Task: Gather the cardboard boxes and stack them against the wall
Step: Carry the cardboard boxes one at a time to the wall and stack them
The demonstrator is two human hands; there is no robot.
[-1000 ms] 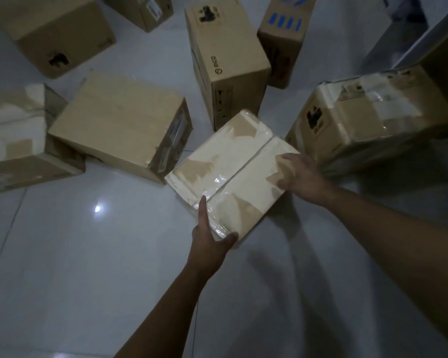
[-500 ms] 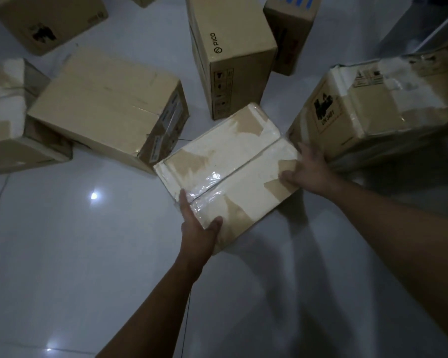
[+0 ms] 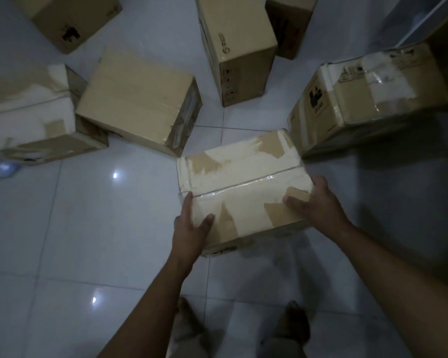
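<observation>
A pale taped cardboard box (image 3: 241, 177) is held between both hands above the white tiled floor, near the middle of the view. My left hand (image 3: 190, 228) grips its near left corner, thumb on the top face. My right hand (image 3: 316, 202) grips its near right side, thumb laid on the top. Other cardboard boxes lie around it: a plain brown one (image 3: 135, 99) to the left, a tall upright one (image 3: 238, 47) behind, a tape-wrapped one (image 3: 367, 94) at the right.
More boxes sit at the far left (image 3: 29, 115), top left (image 3: 67, 19) and top middle (image 3: 290, 21). A pale wall or furniture edge (image 3: 424, 19) shows at the top right. My feet (image 3: 292, 324) stand on bare floor tiles (image 3: 62, 241) below the box.
The held box has turned and come toward me, away from the surrounding boxes. Both hands kept hold of it and shifted with it to its near side.
</observation>
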